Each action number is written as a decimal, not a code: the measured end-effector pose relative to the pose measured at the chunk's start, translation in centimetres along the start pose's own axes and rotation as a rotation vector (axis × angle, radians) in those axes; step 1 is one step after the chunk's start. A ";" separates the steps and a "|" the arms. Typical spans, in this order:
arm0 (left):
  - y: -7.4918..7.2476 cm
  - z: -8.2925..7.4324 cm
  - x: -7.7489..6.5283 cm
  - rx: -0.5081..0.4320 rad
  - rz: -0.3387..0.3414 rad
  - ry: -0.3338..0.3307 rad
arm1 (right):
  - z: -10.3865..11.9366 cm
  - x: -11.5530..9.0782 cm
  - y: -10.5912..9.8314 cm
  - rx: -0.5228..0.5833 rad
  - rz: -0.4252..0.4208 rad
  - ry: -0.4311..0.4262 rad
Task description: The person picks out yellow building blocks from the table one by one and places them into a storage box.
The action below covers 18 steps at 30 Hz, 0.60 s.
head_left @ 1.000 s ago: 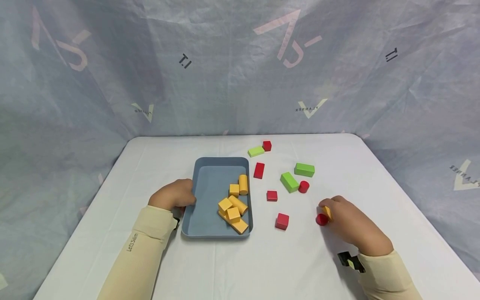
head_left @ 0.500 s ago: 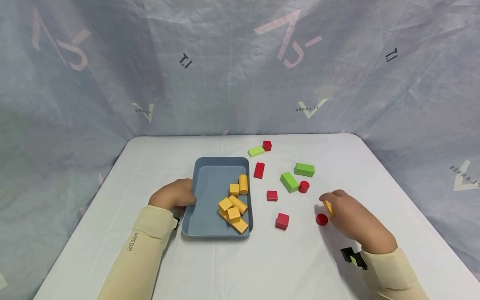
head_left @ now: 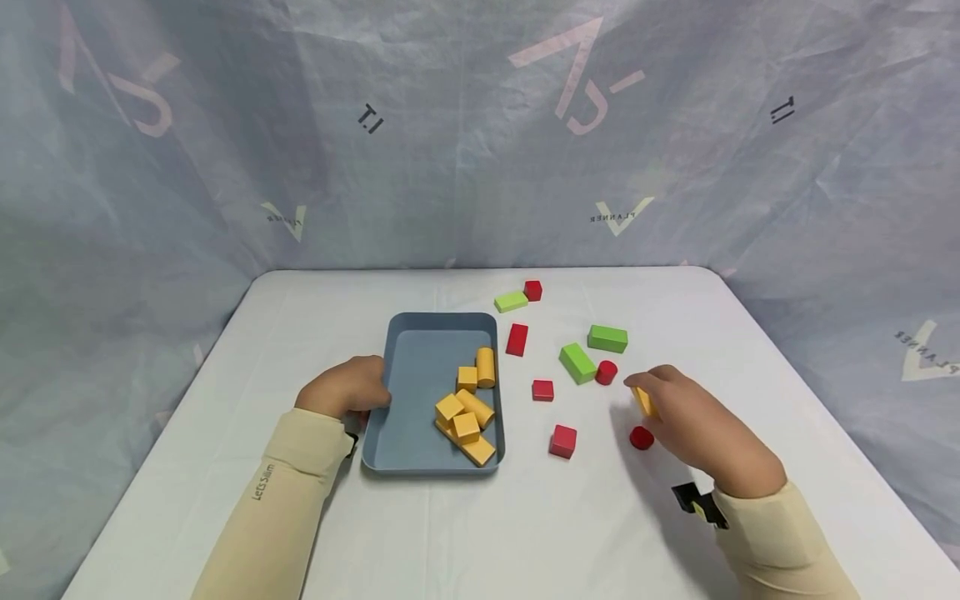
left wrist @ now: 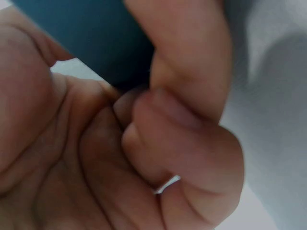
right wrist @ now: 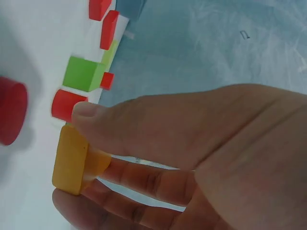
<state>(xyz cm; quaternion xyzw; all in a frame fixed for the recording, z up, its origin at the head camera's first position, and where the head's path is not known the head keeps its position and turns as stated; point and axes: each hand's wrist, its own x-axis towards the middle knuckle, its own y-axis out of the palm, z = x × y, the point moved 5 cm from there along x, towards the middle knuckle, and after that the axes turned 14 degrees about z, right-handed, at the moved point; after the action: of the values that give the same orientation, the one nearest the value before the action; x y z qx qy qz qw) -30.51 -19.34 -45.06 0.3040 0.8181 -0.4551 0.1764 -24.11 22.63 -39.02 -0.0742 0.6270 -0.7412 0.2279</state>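
My left hand [head_left: 347,388] grips the left rim of a blue-grey tray [head_left: 405,462]. In the left wrist view its curled fingers [left wrist: 187,143] lie around the tray's wall [left wrist: 91,38]. Inside the tray, towards its right side, are several yellow blocks: cubes, a flat bar [head_left: 480,451] and two cylinders [head_left: 486,367]. Right of the tray, my right hand [head_left: 693,425] pinches a yellow block [right wrist: 69,160] between thumb and fingers, above the table. Beneath and just left of that hand stands a red cylinder [head_left: 641,437]. Part of the held block is hidden by the fingers.
On the white table [head_left: 465,542] lie a red cube [head_left: 563,442], a small red block [head_left: 543,390], a flat red block [head_left: 517,340], green blocks [head_left: 577,363] and another red cylinder [head_left: 606,372]. A grey cloth [head_left: 465,167] hangs behind the table.
My right hand has risen off the red cylinder and shifted forward and slightly left, with the yellow block in its fingers. The left hand stays on the tray.
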 end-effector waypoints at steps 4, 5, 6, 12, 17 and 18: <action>0.0 -0.1 0.0 0.000 -0.002 -0.006 | 0.9 0.3 -0.4 -0.016 0.002 -0.022; 0.0 -0.1 0.0 0.000 -0.001 -0.009 | 1.1 0.4 -0.5 -0.016 0.006 -0.022; 0.0 -0.1 0.0 -0.007 0.003 -0.007 | 1.2 0.6 -0.6 -0.015 0.012 -0.023; 0.0 -0.1 -0.2 -0.048 0.003 0.007 | 2.2 1.1 -0.8 -0.007 0.020 -0.047; 0.0 -0.1 -0.1 -0.054 -0.001 0.016 | 3.1 1.4 -1.0 -0.009 0.012 -0.083; 0.0 0.0 -0.1 -0.057 -0.003 0.015 | 3.3 1.4 -1.1 -0.009 0.010 -0.088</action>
<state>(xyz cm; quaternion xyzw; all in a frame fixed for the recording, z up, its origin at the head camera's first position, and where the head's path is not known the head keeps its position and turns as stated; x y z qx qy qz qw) -30.43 -19.34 -44.98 0.3012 0.8325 -0.4294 0.1781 -24.35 19.17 -37.55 -0.1046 0.6202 -0.7332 0.2585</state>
